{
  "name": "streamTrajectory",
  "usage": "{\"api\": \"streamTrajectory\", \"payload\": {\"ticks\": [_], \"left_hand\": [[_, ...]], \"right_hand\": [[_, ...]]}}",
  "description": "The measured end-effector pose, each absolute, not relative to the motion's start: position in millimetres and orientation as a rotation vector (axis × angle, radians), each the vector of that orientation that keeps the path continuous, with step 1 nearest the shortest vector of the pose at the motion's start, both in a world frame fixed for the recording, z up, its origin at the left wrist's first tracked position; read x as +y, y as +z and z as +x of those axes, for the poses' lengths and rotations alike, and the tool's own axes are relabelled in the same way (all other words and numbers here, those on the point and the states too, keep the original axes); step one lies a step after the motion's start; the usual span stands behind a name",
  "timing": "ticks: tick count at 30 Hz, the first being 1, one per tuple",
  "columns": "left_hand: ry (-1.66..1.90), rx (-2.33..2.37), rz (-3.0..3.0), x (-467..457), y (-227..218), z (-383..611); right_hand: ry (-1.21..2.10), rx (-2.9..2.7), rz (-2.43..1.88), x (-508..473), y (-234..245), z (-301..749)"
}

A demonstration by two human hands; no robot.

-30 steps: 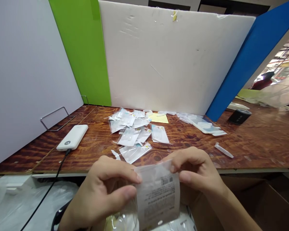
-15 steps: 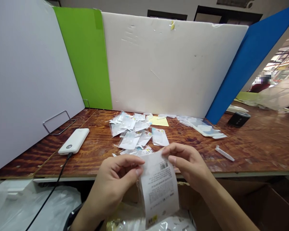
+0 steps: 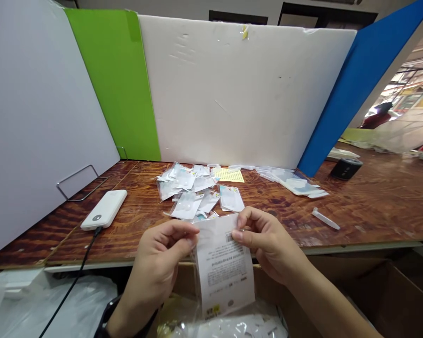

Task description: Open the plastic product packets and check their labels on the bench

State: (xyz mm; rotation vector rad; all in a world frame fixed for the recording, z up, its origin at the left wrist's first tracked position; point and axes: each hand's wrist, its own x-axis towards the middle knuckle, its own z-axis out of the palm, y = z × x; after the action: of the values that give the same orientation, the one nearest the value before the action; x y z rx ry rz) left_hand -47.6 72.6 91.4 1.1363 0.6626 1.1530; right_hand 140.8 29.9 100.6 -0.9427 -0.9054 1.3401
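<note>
A white printed card [image 3: 225,277] hangs upright between my hands, its text upside down and a barcode near the top. Clear plastic film of a bag [image 3: 197,281] shows along its left edge; how far the card sits inside I cannot tell. My left hand [image 3: 162,263] pinches the bag at the upper left corner. With thumb and forefinger, my right hand [image 3: 264,239] grips the card's upper right corner. Just beyond lie several bagged cards [image 3: 188,204] in a loose pile, and a small stack of bagged cards [image 3: 231,199] beside it.
A yellow sticker sheet [image 3: 229,175], clear plastic bags [image 3: 289,182] and a small translucent tube [image 3: 325,218] lie on the wooden table [image 3: 278,225]. A white power bank [image 3: 104,210] with a black cable is at left. Below are plastic-wrapped pieces [image 3: 246,326] and a cardboard box [image 3: 391,291].
Both hands and the card have shifted slightly left in view. My right thumb now lies further over the card's corner. The camera view has turned a little.
</note>
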Motion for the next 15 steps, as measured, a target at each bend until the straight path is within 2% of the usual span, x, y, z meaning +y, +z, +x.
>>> {"api": "streamTrajectory", "payload": {"ticks": [8, 15], "left_hand": [[1.105, 0.643, 0.998, 78, 98, -43], [1.08, 0.658, 1.03, 92, 93, -34]], "right_hand": [[1.596, -0.841, -0.853, 41, 97, 156], [1.495, -0.786, -0.97, 52, 89, 159]]}}
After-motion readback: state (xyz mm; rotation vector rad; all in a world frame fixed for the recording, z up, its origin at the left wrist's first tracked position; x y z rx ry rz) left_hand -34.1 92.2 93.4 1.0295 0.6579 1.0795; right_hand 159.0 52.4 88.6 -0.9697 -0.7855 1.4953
